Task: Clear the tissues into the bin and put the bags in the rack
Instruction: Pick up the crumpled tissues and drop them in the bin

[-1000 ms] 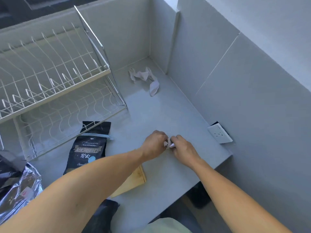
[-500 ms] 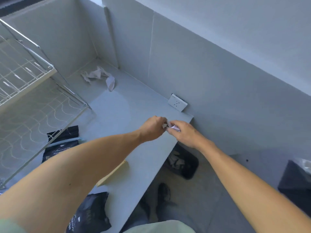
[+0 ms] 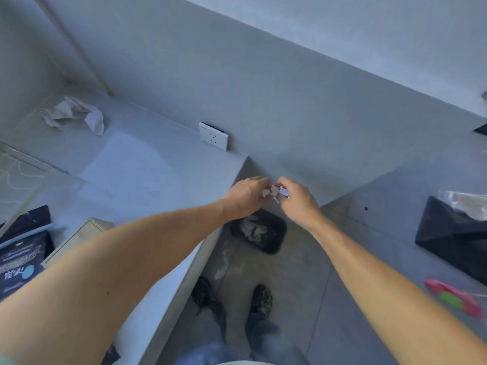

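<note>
A small crumpled tissue (image 3: pixel 274 192) is pinched between my left hand (image 3: pixel 245 197) and my right hand (image 3: pixel 297 201), just past the counter's right end and above the black bin (image 3: pixel 274 237) on the floor. The bin holds several crumpled tissues. More crumpled tissues (image 3: pixel 71 114) lie in the far corner of the grey counter (image 3: pixel 137 164). A dark coffee bag (image 3: pixel 22 256) lies at the left edge of the counter, partly cut off. Only a corner of the wire rack (image 3: pixel 18 169) shows at the far left.
A white wall socket (image 3: pixel 214 137) sits on the wall by the counter's right end. A pale wooden box (image 3: pixel 76 239) lies beside the coffee bag. A black bag (image 3: pixel 453 233) and a pink-and-green object (image 3: pixel 453 299) lie on the floor at right. My feet (image 3: pixel 232 299) stand below.
The view has swung right. Both hands carried the tissue off the counter's right end, and it now hangs over the bin. The rack has almost left the frame.
</note>
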